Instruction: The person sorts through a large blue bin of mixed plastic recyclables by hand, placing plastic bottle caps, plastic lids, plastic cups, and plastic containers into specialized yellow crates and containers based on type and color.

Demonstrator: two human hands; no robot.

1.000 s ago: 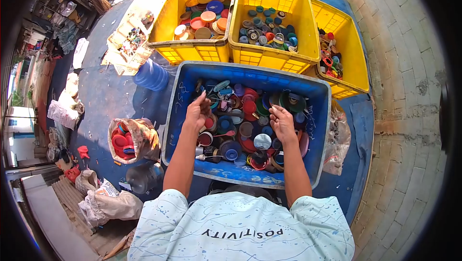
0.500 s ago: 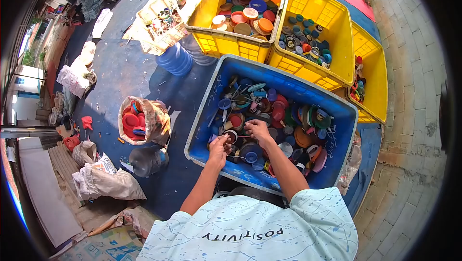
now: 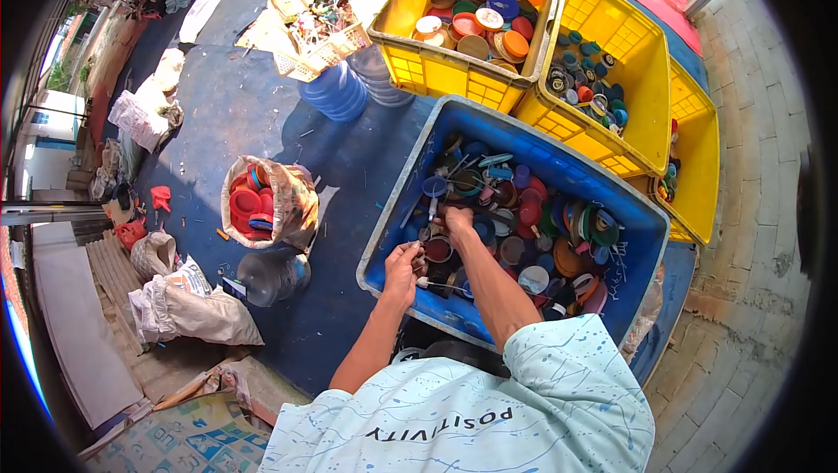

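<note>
A large blue crate (image 3: 552, 131) in front of me is filled with mixed plastic lids, caps and small parts. At its near left edge is my left hand (image 3: 401, 274), its fingers pinched together; what they hold is too small to make out. My right hand (image 3: 457, 220) reaches down into the pile with curled fingers, and its fingertips are partly hidden among the pieces. Close to both hands lie a dark red round cap (image 3: 438, 250) and a translucent blue lid (image 3: 434, 186). A thin white stick (image 3: 443, 284) rests just right of my left hand.
Beyond the crate stand yellow crates: one with large round lids (image 3: 472, 46), one with small caps (image 3: 572, 74), another at right (image 3: 696, 159). A sack of red lids (image 3: 288, 202), a clear jug (image 3: 273, 277), blue water jugs (image 3: 336, 96) and a cream basket (image 3: 325, 52) stand left.
My right hand has moved left and farther into the pile. My left hand stays near the crate's left side. The view has shifted, so the crates appear farther right.
</note>
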